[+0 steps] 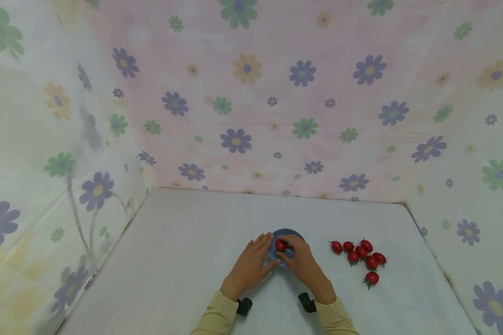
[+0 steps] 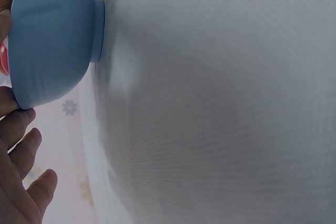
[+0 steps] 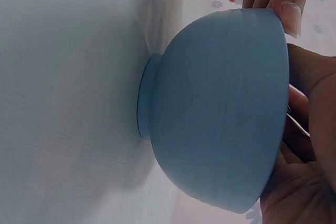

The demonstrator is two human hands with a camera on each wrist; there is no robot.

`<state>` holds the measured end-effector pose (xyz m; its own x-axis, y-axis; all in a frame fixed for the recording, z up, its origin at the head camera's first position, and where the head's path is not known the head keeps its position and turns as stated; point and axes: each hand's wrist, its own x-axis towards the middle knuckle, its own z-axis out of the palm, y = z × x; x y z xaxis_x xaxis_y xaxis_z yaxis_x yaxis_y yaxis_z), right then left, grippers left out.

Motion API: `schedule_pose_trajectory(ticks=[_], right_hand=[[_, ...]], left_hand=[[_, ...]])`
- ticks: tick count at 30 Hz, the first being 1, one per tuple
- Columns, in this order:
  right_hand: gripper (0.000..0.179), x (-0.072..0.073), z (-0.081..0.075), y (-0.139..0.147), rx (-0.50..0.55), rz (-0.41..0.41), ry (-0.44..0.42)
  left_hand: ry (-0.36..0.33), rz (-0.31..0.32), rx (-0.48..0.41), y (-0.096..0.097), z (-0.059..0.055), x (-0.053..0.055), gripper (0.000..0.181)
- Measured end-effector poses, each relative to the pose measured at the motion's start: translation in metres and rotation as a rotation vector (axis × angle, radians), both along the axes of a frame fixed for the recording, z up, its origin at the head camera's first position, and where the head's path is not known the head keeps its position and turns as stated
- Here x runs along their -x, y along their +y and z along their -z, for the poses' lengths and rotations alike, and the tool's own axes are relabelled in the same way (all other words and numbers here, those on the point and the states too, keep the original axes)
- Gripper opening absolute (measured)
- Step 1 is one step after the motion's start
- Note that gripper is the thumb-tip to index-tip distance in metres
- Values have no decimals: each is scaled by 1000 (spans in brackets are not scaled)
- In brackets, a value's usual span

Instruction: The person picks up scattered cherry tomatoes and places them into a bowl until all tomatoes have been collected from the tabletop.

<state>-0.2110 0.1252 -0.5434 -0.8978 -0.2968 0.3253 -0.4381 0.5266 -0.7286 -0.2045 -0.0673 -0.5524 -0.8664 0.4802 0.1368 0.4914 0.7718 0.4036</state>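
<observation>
A blue bowl stands on the white table. My left hand rests against the bowl's left rim, its thumb out along the near side and its fingers fairly straight. In the left wrist view, the bowl stands upright on its foot, with fingertips touching the rim. Over the bowl's mouth, my right hand pinches a red cherry tomato between thumb and fingers. A sliver of red tomato shows above the rim in the left wrist view. What lies inside the bowl is mostly hidden by the hands.
Several cherry tomatoes with green stems, among them one nearer tomato, lie loosely grouped to the right of the bowl. Flower-patterned cloth walls enclose the white tabletop. Black wrist cameras sit under both wrists.
</observation>
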Motion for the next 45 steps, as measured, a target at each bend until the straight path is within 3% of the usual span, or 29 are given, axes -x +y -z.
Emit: schedule_pose_trajectory(ticks=[9, 18, 27, 36, 45], right_hand=[[46, 0, 0, 1, -15, 0, 5], [47, -3, 3, 3, -2, -16, 61], [45, -4, 0, 3, 29, -25, 59], [48, -7, 2, 5, -18, 26, 80], [45, -16, -3, 10, 11, 68, 89]], left_hand=[[42, 17, -16, 0, 0, 0, 73], [15, 18, -36, 1, -3, -3, 72], [-3, 6, -23, 1, -1, -2, 73], [31, -1, -2, 1, 0, -1, 72], [46, -2, 21, 1, 0, 0, 72]])
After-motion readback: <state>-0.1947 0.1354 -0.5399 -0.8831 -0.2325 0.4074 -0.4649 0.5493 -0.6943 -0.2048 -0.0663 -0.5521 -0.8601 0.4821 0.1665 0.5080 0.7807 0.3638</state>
